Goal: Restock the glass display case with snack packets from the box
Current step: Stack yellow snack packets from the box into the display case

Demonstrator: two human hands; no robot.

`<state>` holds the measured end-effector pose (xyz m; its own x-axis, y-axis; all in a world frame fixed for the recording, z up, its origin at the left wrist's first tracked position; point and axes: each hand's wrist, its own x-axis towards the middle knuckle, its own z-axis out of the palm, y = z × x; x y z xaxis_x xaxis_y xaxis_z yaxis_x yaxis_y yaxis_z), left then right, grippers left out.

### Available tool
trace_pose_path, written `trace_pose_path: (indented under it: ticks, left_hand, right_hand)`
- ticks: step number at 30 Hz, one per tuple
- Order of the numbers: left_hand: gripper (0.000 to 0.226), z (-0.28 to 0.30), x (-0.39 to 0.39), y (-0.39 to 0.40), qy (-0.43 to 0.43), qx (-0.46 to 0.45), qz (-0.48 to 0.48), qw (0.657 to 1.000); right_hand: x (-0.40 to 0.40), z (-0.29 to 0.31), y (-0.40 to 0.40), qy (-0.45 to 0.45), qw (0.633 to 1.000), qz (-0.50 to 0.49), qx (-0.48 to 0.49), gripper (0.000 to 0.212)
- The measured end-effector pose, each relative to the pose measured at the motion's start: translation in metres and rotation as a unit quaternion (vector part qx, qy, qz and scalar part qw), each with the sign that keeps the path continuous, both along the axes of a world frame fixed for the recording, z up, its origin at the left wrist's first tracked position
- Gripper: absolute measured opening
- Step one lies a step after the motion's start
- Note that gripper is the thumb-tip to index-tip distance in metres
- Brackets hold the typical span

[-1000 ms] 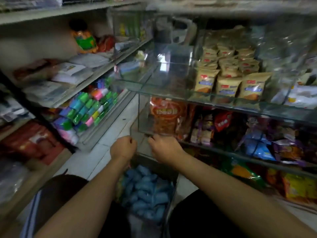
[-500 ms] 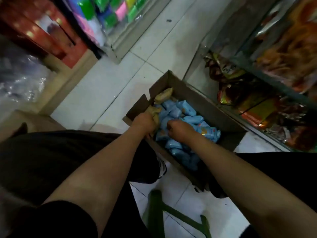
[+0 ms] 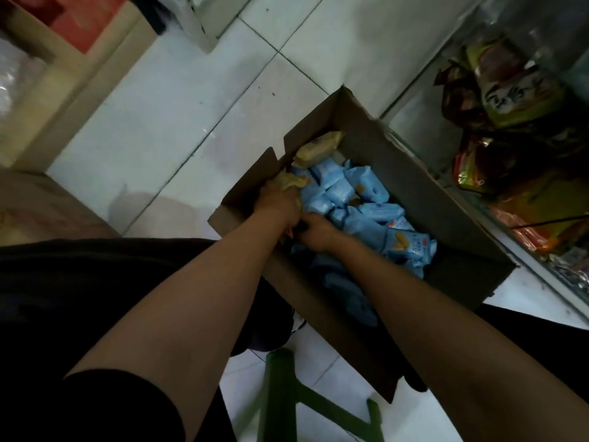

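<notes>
Head view, left hand (image 3: 278,204) gripping tan packet (image 3: 291,181), right hand (image 3: 315,230) curled among blue packets (image 3: 363,199), grasp unclear

Open cardboard box (image 3: 414,193) on the floor beside the glass display case (image 3: 462,193), holding blue snack packets (image 3: 366,215)

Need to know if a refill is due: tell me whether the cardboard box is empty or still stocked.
Still stocked. The cardboard box, flaps open, holds many blue packets and some tan packets. How deep the pile goes, cannot tell.

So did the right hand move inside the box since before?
Yes. The right hand slid toward the left hand, nearer the cardboard box's near-left wall.
</notes>
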<state>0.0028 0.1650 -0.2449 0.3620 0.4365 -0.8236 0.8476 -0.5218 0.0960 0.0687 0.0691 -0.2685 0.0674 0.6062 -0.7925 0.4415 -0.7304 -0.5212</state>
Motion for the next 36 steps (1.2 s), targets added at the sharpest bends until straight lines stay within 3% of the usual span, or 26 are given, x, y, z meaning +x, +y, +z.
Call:
trace_pose_path:
  ticks: [4,9,12,17,19,20,22,24,26,28,30,34,36]
  left_hand:
    - [0.075,-0.011,0.005,-0.004,0.022,0.013,0.004,1.0]
    - [0.06,-0.016,0.008,-0.004,0.004,0.024,0.04,0.999]
    - [0.069,-0.016,0.006,-0.004,0.005,0.018,0.066,0.998]
    - [0.046,-0.015,0.011,-0.016,-0.059,-0.023,0.17,0.983]
    - [0.039,-0.001,0.02,-0.018,-0.151,-0.08,0.295,0.94]
    - [0.035,0.007,0.023,-0.019,-0.212,-0.128,0.371,0.895]
    - [0.035,0.032,0.026,-0.023,-0.301,-0.231,0.511,0.772]
    - [0.042,0.057,0.023,-0.025,-0.355,-0.326,0.606,0.633]
    - [0.052,0.077,0.017,-0.022,-0.393,-0.391,0.628,0.546]
    - [0.057,0.104,0.01,-0.018,-0.413,-0.451,0.591,0.526]
    - [0.042,0.14,0.01,-0.019,-0.421,-0.489,0.548,0.532]
    - [0.024,0.236,0.011,-0.038,-0.507,-0.443,0.456,0.582]
    - [0.022,0.281,0.01,-0.052,-0.559,-0.411,0.423,0.584]
  right_hand:
    - [0.0,-0.008,-0.003,0.009,0.999,-0.012,0.045,0.027]
    - [0.004,-0.002,-0.016,-0.013,0.968,-0.236,0.081,0.015]
    - [0.017,0.013,-0.022,-0.021,0.93,-0.346,0.121,0.007]
    - [0.049,0.042,-0.037,-0.025,0.923,-0.329,0.198,0.024]
    - [0.063,0.057,-0.041,0.001,0.911,-0.365,0.193,0.024]
    - [0.07,0.068,-0.042,0.03,0.901,-0.391,0.184,0.022]
    - [0.081,0.092,-0.042,0.081,0.88,-0.434,0.178,0.019]
    - [0.089,0.117,-0.039,0.134,0.861,-0.446,0.202,0.036]
    - [0.09,0.146,-0.034,0.18,0.845,-0.443,0.239,0.058]
    - [0.086,0.177,-0.032,0.185,0.839,-0.433,0.273,0.069]
    - [0.08,0.207,-0.032,0.167,0.835,-0.43,0.301,0.074]
    - [0.065,0.291,-0.05,0.081,0.844,-0.398,0.35,0.06]
    - [0.058,0.334,-0.066,0.029,0.847,-0.371,0.378,0.047]
